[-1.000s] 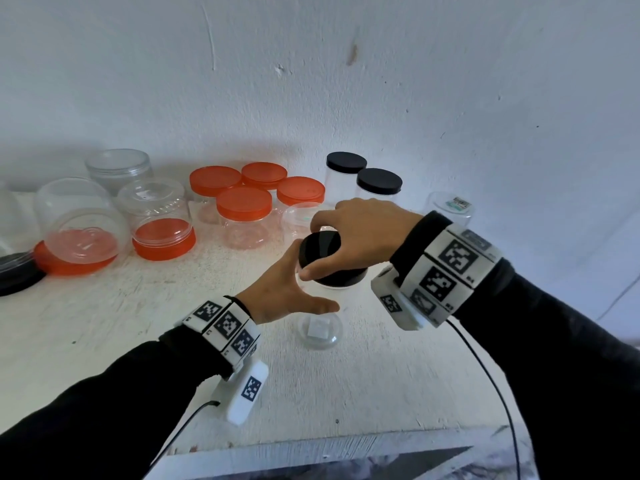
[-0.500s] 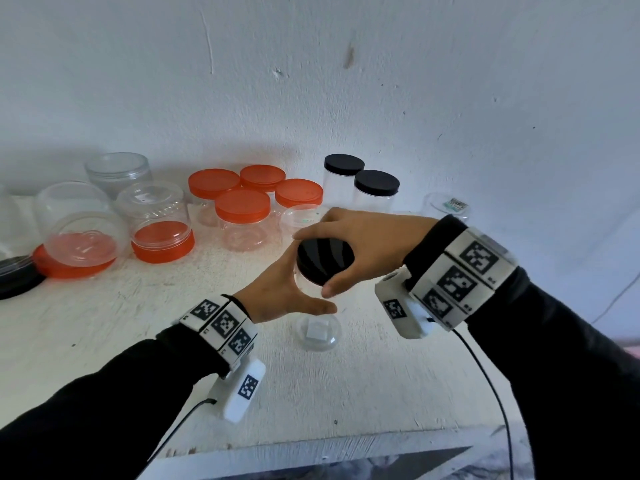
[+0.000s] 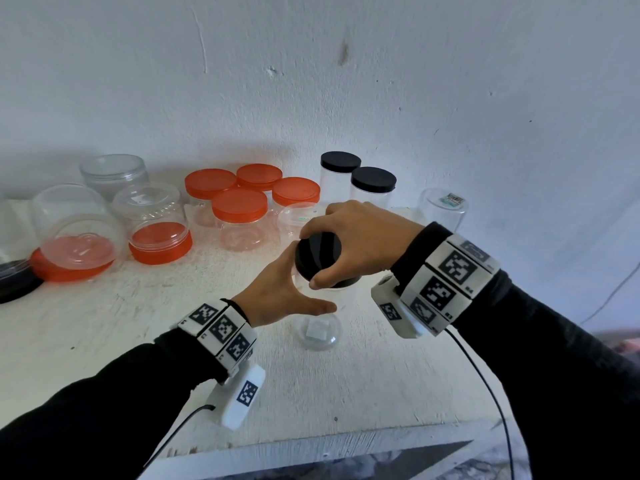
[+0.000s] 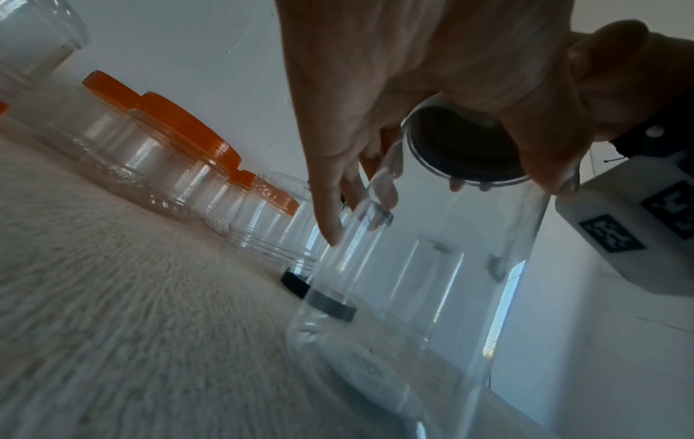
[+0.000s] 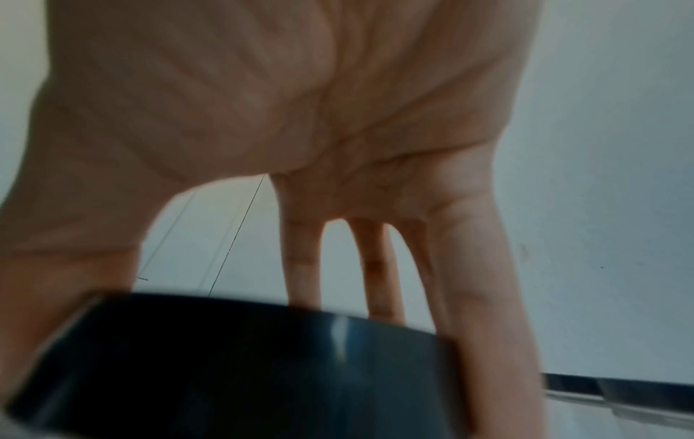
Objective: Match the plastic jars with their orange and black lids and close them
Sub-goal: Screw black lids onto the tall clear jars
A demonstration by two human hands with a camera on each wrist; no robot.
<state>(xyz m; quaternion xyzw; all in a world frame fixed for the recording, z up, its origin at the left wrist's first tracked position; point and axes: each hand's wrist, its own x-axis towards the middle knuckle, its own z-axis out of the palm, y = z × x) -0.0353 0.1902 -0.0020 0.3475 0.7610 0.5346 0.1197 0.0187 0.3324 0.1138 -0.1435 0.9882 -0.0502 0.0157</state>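
Observation:
A tall clear jar (image 3: 318,332) stands on the white table (image 3: 381,382) in the middle of the head view. My left hand (image 3: 294,299) holds its side, thumb in front and fingers behind. A black lid (image 3: 317,258) sits on the jar's mouth, and my right hand (image 3: 346,244) grips it from above, thumb on the near rim. From the left wrist, the left hand's fingers (image 4: 338,193) lie along the jar (image 4: 413,282) below the lid (image 4: 462,148). In the right wrist view the right hand's fingers (image 5: 375,267) reach over the lid (image 5: 244,362).
Several orange-lidded jars (image 3: 239,216) and two black-lidded jars (image 3: 372,188) stand at the back wall. Upturned jars rest on orange lids (image 3: 159,247) at the left, beside a black lid (image 3: 17,289). An upturned clear jar (image 3: 443,209) is at back right. The table's front edge (image 3: 311,448) is near.
My right hand has twisted on the black lid, its thumb shifting round the near rim and its wrist swinging a little. The left hand has kept its hold on the jar.

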